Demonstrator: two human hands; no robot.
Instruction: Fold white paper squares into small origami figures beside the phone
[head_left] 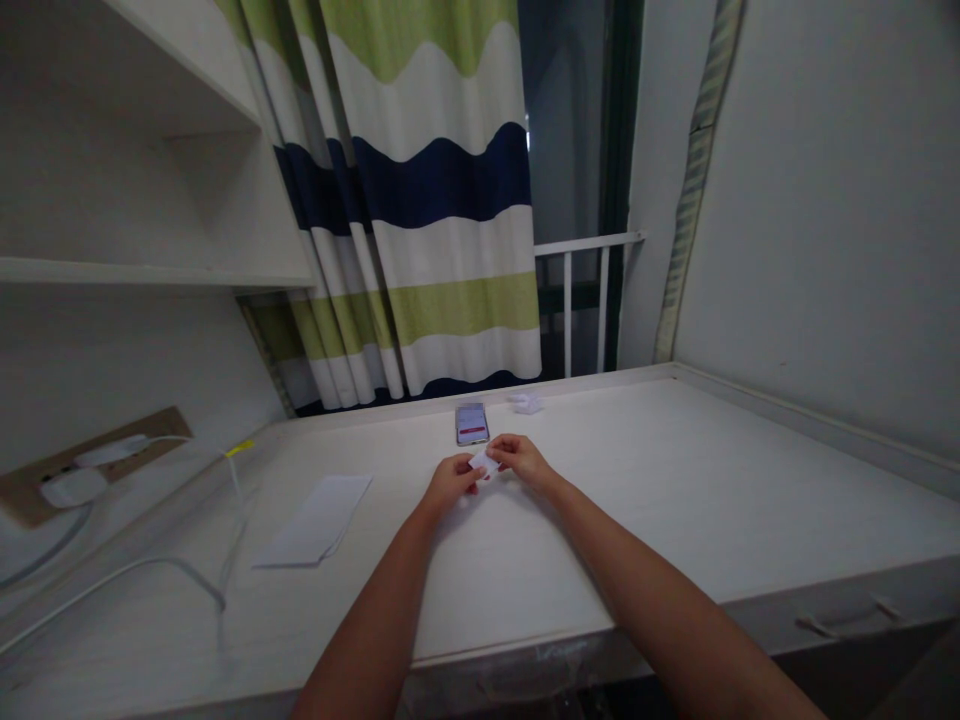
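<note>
Pinching a small white card (484, 463) between them, the left hand (451, 483) and right hand (523, 460) meet over a white desk (675, 500) in the head view, fingertips closed on its edges. A smartphone (472, 423) lies at 12 o'clock, a white paper sheet (313, 520) at 9 o'clock. Light, even fingertip pressure suits a piece this small.
</note>
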